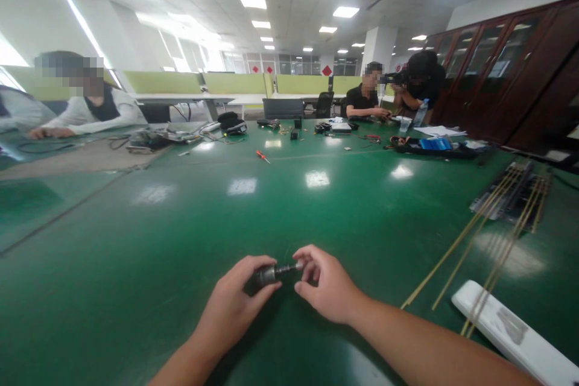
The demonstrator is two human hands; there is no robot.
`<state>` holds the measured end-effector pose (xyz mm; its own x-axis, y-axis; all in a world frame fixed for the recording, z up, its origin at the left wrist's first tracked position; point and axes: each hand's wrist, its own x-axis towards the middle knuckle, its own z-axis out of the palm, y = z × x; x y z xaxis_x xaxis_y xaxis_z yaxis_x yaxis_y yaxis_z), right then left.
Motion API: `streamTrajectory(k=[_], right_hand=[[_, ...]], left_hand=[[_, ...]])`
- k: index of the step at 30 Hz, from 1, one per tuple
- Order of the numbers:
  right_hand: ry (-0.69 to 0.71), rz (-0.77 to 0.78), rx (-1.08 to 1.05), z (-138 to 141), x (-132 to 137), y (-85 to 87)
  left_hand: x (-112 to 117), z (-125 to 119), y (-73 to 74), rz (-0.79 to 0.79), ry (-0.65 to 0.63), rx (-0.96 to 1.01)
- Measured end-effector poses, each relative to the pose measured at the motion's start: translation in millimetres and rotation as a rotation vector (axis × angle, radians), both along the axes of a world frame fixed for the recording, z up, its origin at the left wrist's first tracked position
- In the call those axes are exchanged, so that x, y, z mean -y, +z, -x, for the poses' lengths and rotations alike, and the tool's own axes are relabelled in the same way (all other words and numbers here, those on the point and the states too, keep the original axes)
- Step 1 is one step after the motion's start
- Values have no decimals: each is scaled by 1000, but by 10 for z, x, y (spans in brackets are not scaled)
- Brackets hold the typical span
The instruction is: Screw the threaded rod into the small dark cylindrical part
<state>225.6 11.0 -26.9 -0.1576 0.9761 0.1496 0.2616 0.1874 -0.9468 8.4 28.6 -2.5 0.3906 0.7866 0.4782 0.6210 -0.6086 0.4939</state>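
Low over the green table, my left hand [235,295] grips a small dark metal cylinder with a thin ridged shaft [266,275], its thumb and fingers on opposite sides of the body. The shaft points right and lies roughly level. It looks like a small motor, but its exact kind is unclear. Around the shaft's far end, my right hand [328,286] curves its fingers, with the thumb apart from them. Whether a right fingertip touches the shaft cannot be made out.
Thin yellowish rods [470,235] and a long white case [511,332] lie at right. A red screwdriver [261,155] rests farther off. Beyond are a black tray [434,148], a bottle [421,113] and electronics. Several people are around the table [181,223].
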Motion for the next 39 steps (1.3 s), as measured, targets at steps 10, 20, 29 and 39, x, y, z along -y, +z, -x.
streamTrajectory(k=[10,20,29,39], right_hand=[[18,-60,4,-9,36,54],[19,-64,18,0,51,119],[10,-88,35,10,77,149],[2,-69,19,19,79,137]], left_hand=[[52,-40,-34,20,-91,-1],[79,-74,-2,-24,-132,-5],[72,-45,-66,-36,-141,-9],[83,-65,-22,-53,-145,-19]])
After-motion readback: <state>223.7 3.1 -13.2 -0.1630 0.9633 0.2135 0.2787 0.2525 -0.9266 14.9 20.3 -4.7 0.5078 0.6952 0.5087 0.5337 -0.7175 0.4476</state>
